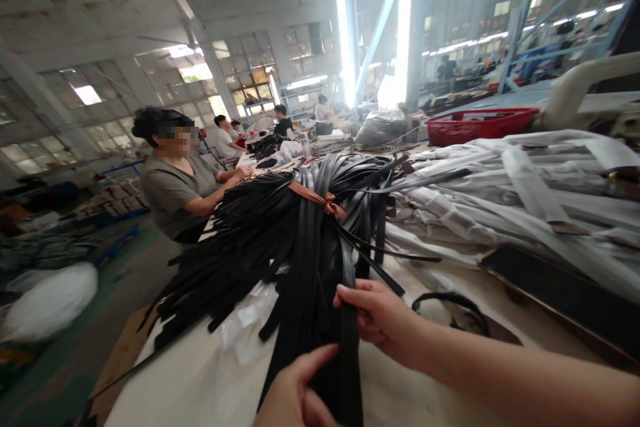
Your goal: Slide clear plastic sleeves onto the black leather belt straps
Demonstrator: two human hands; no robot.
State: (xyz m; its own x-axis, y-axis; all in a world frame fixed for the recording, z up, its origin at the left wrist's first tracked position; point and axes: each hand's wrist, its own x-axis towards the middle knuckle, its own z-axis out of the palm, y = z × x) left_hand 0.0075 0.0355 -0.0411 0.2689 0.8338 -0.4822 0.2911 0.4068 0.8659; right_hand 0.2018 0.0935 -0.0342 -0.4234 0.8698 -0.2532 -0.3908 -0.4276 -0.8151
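Note:
A large bundle of black straps (310,267) lies on the table, tied round with an orange-brown band (315,198) knotted on top. My right hand (375,313) pinches one black strap (349,327) between thumb and fingers, near the lower part of the bundle. Lower down, my left hand (300,390) is partly cut off by the bottom edge. One of its digits stretches over the straps towards the right hand, apart from the others, and I see nothing gripped in it. Many strap ends fan out to the left.
White-wrapped straps (465,193) pile up on the right, beside a long dark board (565,297) and a black loop (450,300). Behind stand a red basket (480,125) and a grey plastic bag (383,127). A co-worker (175,180) works at the table's left side. Crumpled clear plastic (247,317) lies nearby.

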